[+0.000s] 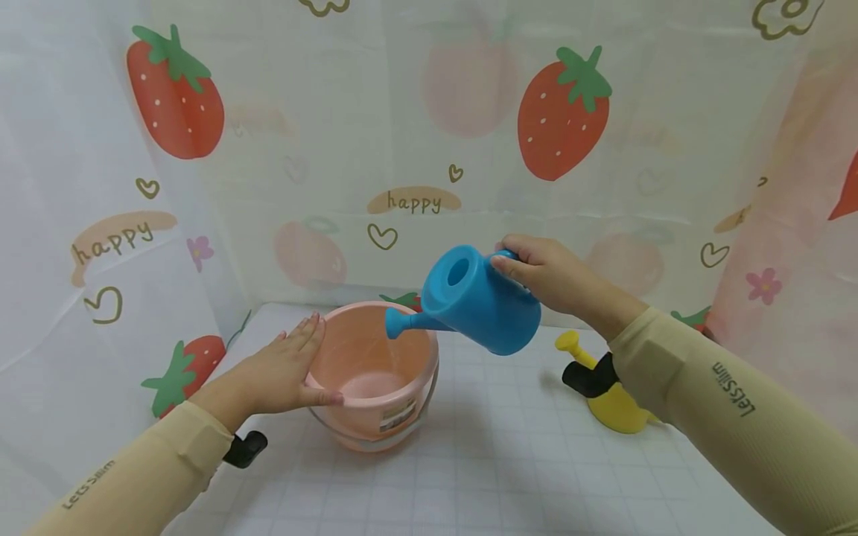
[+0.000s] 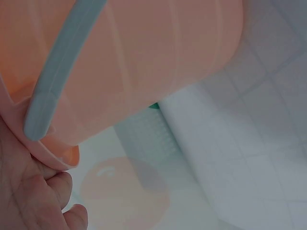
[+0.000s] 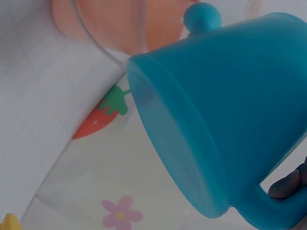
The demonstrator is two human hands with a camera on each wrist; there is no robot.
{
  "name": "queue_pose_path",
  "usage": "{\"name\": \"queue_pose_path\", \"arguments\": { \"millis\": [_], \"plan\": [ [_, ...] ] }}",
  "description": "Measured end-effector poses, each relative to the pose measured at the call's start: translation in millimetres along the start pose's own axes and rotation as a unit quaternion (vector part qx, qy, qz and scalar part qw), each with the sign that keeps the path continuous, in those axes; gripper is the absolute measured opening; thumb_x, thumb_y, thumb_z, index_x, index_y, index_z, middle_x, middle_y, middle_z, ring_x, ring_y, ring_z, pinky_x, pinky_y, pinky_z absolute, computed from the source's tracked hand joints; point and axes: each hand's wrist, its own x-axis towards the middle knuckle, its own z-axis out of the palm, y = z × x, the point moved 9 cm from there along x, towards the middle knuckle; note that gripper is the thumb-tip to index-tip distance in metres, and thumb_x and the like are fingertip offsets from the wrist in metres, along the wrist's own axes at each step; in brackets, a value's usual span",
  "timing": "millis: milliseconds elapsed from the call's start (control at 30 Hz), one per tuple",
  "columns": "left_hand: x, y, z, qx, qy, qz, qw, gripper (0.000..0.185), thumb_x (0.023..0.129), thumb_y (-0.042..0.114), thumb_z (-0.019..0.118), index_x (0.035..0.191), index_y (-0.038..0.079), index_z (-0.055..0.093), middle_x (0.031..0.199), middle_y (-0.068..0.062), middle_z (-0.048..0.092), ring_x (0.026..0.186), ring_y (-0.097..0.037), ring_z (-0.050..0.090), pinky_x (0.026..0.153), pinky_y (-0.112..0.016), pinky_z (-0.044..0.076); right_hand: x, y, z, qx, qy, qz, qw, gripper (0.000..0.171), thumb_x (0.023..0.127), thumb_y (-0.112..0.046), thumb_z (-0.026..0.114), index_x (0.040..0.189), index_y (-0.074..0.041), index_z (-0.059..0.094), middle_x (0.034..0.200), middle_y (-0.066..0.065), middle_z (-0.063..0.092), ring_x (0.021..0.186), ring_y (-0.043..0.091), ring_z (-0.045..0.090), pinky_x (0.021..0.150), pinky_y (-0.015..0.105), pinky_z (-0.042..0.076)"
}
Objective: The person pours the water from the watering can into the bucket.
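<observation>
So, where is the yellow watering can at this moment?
In the head view the yellow watering can stands on the white gridded table, right of the pink bucket, partly hidden under the right forearm.

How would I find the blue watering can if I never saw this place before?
Look at the white gridded table in front of the strawberry curtain. Over the pink bucket, the right hand holds the blue watering can tilted, spout toward the bucket. The other can, yellow, lies on the table.
</observation>
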Motion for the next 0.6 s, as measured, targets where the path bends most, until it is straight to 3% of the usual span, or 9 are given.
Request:
{"name": "queue_pose_path", "arguments": {
  "millis": [600],
  "plan": [
    [0.9,-1.4,1.5,0.0,0.001,-0.001,1.0,0.125,0.065,0.086,0.038,0.142,-0.009,0.011,0.15,-0.023,0.009,0.137,-0.037,0.01,0.107,-0.055,0.015,0.4,-4.1,0.7,-0.006,-0.004,-0.002,1.0,0.036,0.092,-0.045,0.044,0.103,-0.012,0.053,0.102,0.006,0.059,0.097,0.029,0.056,0.085,0.053,0.046]
  ]
}}
